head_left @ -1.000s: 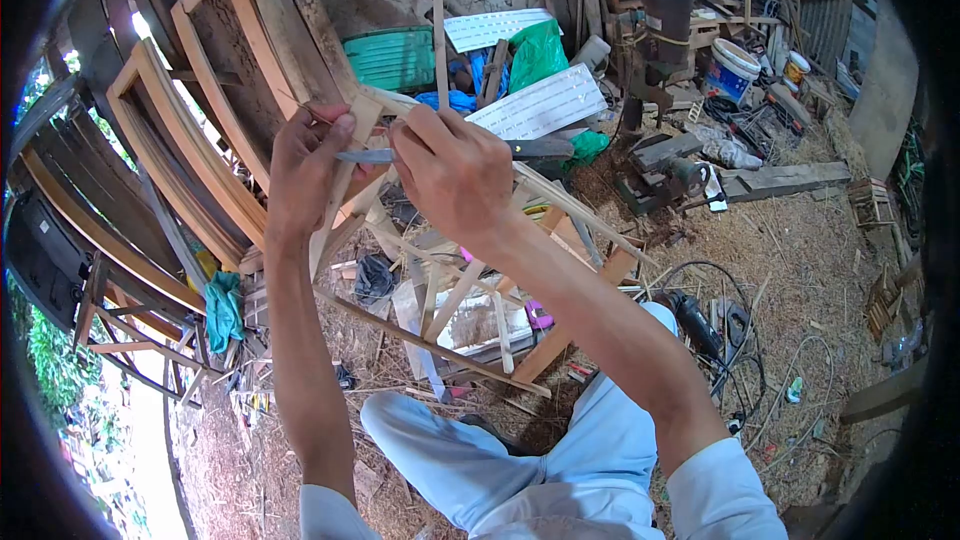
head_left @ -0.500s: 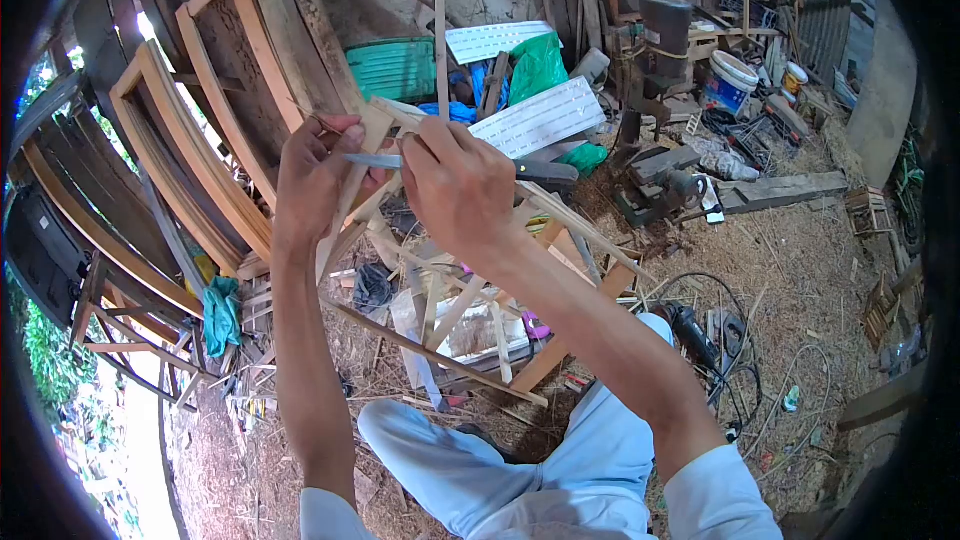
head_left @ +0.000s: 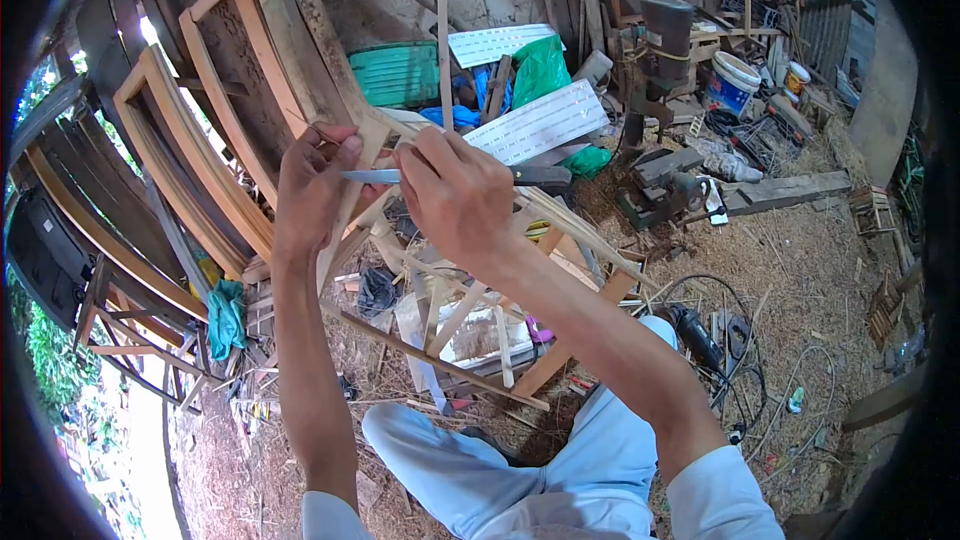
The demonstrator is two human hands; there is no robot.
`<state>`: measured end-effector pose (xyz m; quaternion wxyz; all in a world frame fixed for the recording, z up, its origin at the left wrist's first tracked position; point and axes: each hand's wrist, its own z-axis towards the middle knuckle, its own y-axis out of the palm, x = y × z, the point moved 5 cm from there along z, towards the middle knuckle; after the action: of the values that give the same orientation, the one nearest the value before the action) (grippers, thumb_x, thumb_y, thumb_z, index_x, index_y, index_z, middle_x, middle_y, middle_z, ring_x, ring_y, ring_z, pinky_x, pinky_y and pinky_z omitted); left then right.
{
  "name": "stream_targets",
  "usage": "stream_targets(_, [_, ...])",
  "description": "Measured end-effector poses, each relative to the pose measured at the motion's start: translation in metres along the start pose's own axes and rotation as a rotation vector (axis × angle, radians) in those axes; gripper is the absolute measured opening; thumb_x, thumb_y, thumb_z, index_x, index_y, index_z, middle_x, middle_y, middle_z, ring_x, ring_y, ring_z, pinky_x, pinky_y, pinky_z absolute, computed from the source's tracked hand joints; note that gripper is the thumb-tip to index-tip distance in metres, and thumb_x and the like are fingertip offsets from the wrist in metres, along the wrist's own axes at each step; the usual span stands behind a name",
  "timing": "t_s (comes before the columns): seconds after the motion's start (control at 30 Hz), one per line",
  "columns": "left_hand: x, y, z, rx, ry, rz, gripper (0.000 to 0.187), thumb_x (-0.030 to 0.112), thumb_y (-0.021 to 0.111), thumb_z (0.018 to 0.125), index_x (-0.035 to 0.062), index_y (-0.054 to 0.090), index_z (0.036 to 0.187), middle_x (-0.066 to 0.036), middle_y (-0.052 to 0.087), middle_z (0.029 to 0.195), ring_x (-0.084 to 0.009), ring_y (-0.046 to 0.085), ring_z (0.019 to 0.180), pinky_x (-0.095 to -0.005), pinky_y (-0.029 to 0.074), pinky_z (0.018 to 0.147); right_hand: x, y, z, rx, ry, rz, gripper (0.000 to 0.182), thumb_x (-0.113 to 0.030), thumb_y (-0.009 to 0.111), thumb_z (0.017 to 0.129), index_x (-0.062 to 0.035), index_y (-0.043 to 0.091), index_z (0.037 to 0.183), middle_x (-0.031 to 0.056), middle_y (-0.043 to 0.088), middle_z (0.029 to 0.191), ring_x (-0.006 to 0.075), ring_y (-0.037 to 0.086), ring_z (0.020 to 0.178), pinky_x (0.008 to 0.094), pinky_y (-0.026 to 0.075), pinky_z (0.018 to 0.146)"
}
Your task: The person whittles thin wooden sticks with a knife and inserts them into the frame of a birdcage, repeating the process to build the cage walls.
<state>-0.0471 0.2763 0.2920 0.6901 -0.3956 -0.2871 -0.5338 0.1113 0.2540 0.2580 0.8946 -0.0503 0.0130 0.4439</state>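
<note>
My right hand (head_left: 458,190) is closed around a knife (head_left: 372,177). Its dark handle sticks out to the right of my fist, and the blade points left toward my other hand. My left hand (head_left: 312,185) is pinched closed, with a thin wooden stick (head_left: 298,116) poking up past its fingers. The blade tip lies close beside the left fingers; whether it touches the stick is hidden. Behind and below both hands stands a pale wooden frame piece (head_left: 374,130), partly covered by my fingers.
Curved wooden frames (head_left: 190,155) lean at the left. A wooden frame with a crossbar (head_left: 545,370) and loose slats stand before my knees. A vise (head_left: 660,195), a power tool (head_left: 697,335) with its cable, and a paint bucket (head_left: 733,80) are at the right. Shavings cover the ground.
The knife blade has moved slightly downward beside my left fingers. Both hands keep their hold, in nearly the same place.
</note>
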Motion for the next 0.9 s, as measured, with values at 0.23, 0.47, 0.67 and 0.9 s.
stream_targets(0.23, [0.003, 0.003, -0.003, 0.01, 0.009, -0.061, 0.023, 0.014, 0.059, 0.09, -0.0048, 0.055, 0.103, -0.011, 0.061, 0.084, -0.0161, 0.064, 0.062, -0.0253, 0.053, 0.054, -0.003, 0.002, -0.003, -0.039, -0.033, -0.019, 0.011, -0.012, 0.059, 0.069, -0.0046, 0.056, 0.077, 0.0077, 0.049, 0.084, 0.0216, 0.056, 0.079, 0.0312, 0.049, 0.063])
stream_targets(0.47, [0.005, 0.002, -0.004, 0.016, -0.015, 0.016, 0.022, 0.013, 0.058, 0.09, -0.005, 0.054, 0.104, -0.011, 0.061, 0.084, -0.0163, 0.062, 0.063, -0.0261, 0.052, 0.056, -0.002, 0.002, -0.001, -0.017, 0.001, -0.016, 0.013, -0.009, 0.062, 0.068, -0.0045, 0.058, 0.08, 0.0063, 0.048, 0.081, 0.0214, 0.057, 0.075, 0.0327, 0.048, 0.058])
stream_targets(0.67, [0.0, -0.005, -0.009, 0.033, 0.028, -0.015, 0.021, 0.011, 0.057, 0.091, -0.0042, 0.053, 0.104, -0.012, 0.06, 0.084, -0.0175, 0.062, 0.065, -0.0277, 0.052, 0.058, -0.016, 0.008, 0.005, -0.171, 0.024, -0.118, 0.019, -0.013, 0.061, 0.069, -0.0028, 0.058, 0.085, 0.0082, 0.049, 0.088, 0.021, 0.057, 0.081, 0.03, 0.05, 0.057])
stream_targets(0.9, [-0.044, -0.026, -0.046, 0.258, -0.117, -0.256, 0.014, 0.009, 0.053, 0.092, 0.0008, 0.048, 0.101, -0.01, 0.063, 0.078, -0.0142, 0.061, 0.062, -0.0246, 0.049, 0.053, -0.058, -0.015, -0.003, -0.273, 0.013, 0.016, 0.036, -0.012, 0.061, 0.073, -0.0029, 0.055, 0.107, 0.0089, 0.049, 0.093, 0.0191, 0.062, 0.072, 0.0306, 0.052, 0.054])
